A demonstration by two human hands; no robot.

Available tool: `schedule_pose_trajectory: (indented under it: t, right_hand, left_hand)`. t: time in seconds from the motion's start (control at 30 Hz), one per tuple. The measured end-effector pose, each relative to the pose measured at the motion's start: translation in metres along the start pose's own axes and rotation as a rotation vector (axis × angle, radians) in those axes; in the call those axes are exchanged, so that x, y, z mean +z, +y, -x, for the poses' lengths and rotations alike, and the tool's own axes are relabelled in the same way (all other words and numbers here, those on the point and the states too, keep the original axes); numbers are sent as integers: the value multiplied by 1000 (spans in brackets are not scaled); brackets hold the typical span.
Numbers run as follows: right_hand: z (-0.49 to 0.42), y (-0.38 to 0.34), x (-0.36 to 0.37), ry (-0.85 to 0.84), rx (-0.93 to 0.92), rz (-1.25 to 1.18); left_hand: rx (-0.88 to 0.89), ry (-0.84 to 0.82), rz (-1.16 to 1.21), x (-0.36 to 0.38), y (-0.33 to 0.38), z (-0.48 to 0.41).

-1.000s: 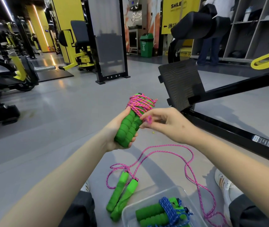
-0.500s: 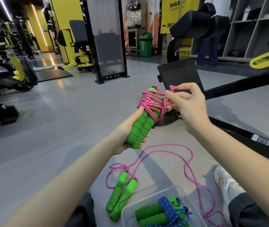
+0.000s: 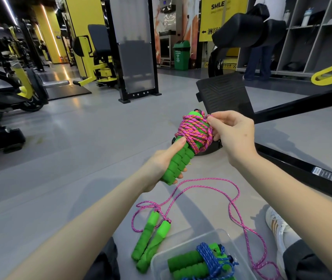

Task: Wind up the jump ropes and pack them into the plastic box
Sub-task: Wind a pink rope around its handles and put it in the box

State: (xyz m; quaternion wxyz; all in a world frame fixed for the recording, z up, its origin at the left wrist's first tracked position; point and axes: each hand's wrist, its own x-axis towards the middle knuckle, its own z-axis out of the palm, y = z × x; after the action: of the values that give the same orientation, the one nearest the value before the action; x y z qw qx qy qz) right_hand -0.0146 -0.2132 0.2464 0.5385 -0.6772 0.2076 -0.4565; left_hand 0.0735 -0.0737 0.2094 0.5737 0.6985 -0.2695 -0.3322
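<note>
Since a second ago the right hand (image 3: 233,134) has climbed from the middle of the bundle to its top end, and the bundle has been lifted and tipped further away.

The left hand (image 3: 165,164) is gripping the lower end of the pair of ribbed green foam handles (image 3: 178,164). Its fingers are curling round them, with the thumb lying up the side. I judge this to be an anchor, keeping the winding from slipping.

The pink braided cord (image 3: 195,130) is sitting in crossed turns round the upper half of the handles. The right thumb and forefinger are pinching the cord's last bit at the top of the windings, the other fingers loosely curled (probably tucking the tail under a turn).

The clear plastic box (image 3: 185,244) is waiting by the knees, within reach, and is already holding a wound blue-corded rope (image 3: 199,259). A second pink rope with green handles (image 3: 151,239) is lying unwound on the grey floor (image 3: 80,158), just beside the box.

Hidden:
- The fingertips are covering the tail end, so I cannot tell whether it is tucked.
- The frame edge is cutting off the box's near side.
- The loose cord is running out of view at bottom right.
</note>
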Motion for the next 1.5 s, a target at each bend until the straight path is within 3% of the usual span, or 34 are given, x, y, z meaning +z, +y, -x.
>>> schedule_pose_trajectory:
  t: [0.2, 0.53, 0.77, 0.93, 1.13, 1.33, 1.4, 1.5]
  right_hand:
    - [-3, -1, 0, -124, 0, 159]
    - [0, 19, 4, -160, -212, 483]
    - [-1, 14, 7, -396, -66, 620]
    - [-4, 22, 0, -440, 24, 510]
    - [-4, 25, -3, -321, 43, 176]
    - [-1, 30, 0, -371, -175, 607]
    - [3, 31, 1, -432, -120, 634]
    - [4, 30, 5, -433, 106, 608]
  left_hand:
    - [3, 56, 28, -3, -4, 0]
    - [-37, 105, 4, 1, -9, -2]
    - [-74, 90, 23, -1, -12, -2]
    - [-91, 41, 54, -1, -17, -2]
    - [-115, -17, 64, -1, -12, -3]
    - [-150, -13, 116, 2, -17, -1]
    - [-147, 19, 105, 2, -20, -3]
    - [-145, 39, 77, 3, -22, -3]
